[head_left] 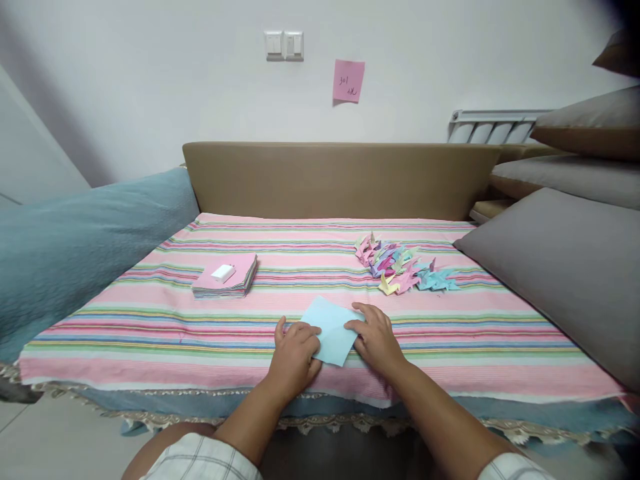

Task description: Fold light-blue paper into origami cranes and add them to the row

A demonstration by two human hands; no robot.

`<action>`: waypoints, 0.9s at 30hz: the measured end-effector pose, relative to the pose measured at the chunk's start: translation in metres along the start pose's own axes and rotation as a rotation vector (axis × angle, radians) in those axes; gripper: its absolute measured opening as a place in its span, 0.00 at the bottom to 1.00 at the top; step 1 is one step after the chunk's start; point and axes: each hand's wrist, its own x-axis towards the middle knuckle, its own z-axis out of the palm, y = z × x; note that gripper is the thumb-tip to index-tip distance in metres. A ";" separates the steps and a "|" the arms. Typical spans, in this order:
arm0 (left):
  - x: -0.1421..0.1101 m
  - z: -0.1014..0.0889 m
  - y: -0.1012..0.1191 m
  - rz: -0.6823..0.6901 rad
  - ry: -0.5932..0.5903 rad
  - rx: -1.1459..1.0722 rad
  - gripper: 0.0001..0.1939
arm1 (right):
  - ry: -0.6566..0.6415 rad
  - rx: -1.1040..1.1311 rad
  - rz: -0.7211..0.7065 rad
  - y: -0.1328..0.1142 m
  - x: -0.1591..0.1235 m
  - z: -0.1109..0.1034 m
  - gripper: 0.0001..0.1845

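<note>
A light blue square of paper lies turned cornerwise on the striped cloth, with a faint crease across it. My left hand holds its left corner, fingers curled and thumb at the edge. At the right corner my right hand pinches the sheet between thumb and fingers. Farther back on the right sits a heap of folded paper cranes in pink, purple, yellow, green and blue. To the left is a stack of coloured paper, pink on top, with a white charger plug resting on it.
The striped cloth covers a sofa seat with a brown backrest. A blue-covered armrest bounds the left side. Grey cushions are piled at the right. On the wall are switches and a pink note.
</note>
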 end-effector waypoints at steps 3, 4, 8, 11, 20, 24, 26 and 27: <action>0.000 -0.002 -0.002 -0.006 -0.057 -0.026 0.13 | -0.059 -0.003 0.035 0.003 0.000 0.000 0.18; 0.001 -0.003 -0.003 -0.018 -0.064 -0.023 0.15 | -0.074 0.001 0.052 0.004 0.001 0.000 0.18; 0.004 -0.008 -0.009 -0.084 -0.056 0.008 0.20 | -0.134 0.024 0.125 0.007 0.002 0.001 0.20; 0.006 -0.013 -0.015 -0.145 -0.035 0.049 0.15 | -0.151 0.051 0.141 0.007 0.003 0.000 0.19; 0.013 -0.026 -0.032 -0.259 -0.083 0.040 0.13 | -0.205 0.148 0.165 0.005 0.006 -0.016 0.13; 0.014 -0.026 -0.032 -0.308 -0.071 0.095 0.15 | -0.180 0.152 0.280 0.009 0.009 -0.011 0.16; 0.014 -0.025 -0.032 -0.317 -0.055 0.140 0.16 | -0.168 0.148 0.308 0.010 0.009 -0.008 0.16; 0.014 -0.025 -0.032 -0.321 -0.047 0.163 0.16 | -0.162 0.144 0.316 0.010 0.009 -0.007 0.15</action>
